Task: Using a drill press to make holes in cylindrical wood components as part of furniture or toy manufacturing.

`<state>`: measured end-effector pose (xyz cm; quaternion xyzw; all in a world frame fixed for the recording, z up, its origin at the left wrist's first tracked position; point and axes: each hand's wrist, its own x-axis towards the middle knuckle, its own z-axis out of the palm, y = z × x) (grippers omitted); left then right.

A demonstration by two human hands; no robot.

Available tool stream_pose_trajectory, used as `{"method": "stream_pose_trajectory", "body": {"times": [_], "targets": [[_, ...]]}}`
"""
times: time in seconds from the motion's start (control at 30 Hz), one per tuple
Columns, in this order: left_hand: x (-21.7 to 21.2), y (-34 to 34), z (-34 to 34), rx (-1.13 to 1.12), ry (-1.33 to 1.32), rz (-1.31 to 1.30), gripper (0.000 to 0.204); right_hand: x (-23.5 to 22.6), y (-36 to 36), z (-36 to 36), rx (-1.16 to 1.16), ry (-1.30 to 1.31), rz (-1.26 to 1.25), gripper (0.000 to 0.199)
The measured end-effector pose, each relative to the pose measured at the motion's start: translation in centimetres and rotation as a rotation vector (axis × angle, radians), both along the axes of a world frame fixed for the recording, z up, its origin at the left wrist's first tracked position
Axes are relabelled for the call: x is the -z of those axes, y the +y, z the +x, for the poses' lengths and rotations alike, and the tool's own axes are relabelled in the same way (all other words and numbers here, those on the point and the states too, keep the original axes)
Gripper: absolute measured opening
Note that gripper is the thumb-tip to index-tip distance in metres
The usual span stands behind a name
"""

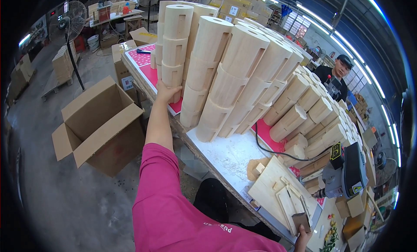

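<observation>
My left hand [168,92] reaches out to the far left and is closed around the bottom of a stack of pale wooden cylinders [173,76] with slots cut in their sides. Some of its fingers are hidden behind the wood. Beside it rise more stacked wooden cylinders [204,59], several high, with round holes in their tops. Low at the right, my right hand [302,239] is partly cut off by my sleeve and the frame; its fingers hold a small dark brown block [301,222]. Next to it, thin wood strips [286,200] lie on a plywood board [271,176].
A drill-like machine [347,171] with a black cable [278,152] stands at the right. An open cardboard box [102,121] sits on the floor at left. Sawdust [256,167] covers part of the white tabletop [217,154]. Another person [336,76] is beyond the stacks.
</observation>
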<state>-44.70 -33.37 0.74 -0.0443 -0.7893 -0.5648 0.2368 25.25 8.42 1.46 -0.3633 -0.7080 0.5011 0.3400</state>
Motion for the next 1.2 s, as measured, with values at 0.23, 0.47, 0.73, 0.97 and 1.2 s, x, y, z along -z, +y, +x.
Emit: {"method": "stream_pose_trajectory", "body": {"times": [0.23,0.47,0.73,0.97,1.2], "targets": [[-3.1,-0.2,1.2,-0.063,-0.042,0.012,0.113,-0.5,-0.5,-0.1,0.030,0.015,-0.020,0.038],[-15.5,-0.4,1.1,0.034,0.281,0.204,0.108,-0.2,-0.1,0.2,0.042,-0.002,-0.027,0.036],[-17.5,0.6,-0.6,0.086,0.344,0.102,0.110,-0.1,-0.1,0.4,0.088,-0.041,-0.040,0.037],[-16.1,-0.2,0.4,0.055,0.265,0.208,0.106,-0.3,-0.6,0.6,0.160,-0.049,-0.078,0.042],[-16.4,-3.7,0.9,-0.045,0.429,0.458,0.073,-0.7,0.3,0.1,0.119,-0.112,-0.053,0.040]]}}
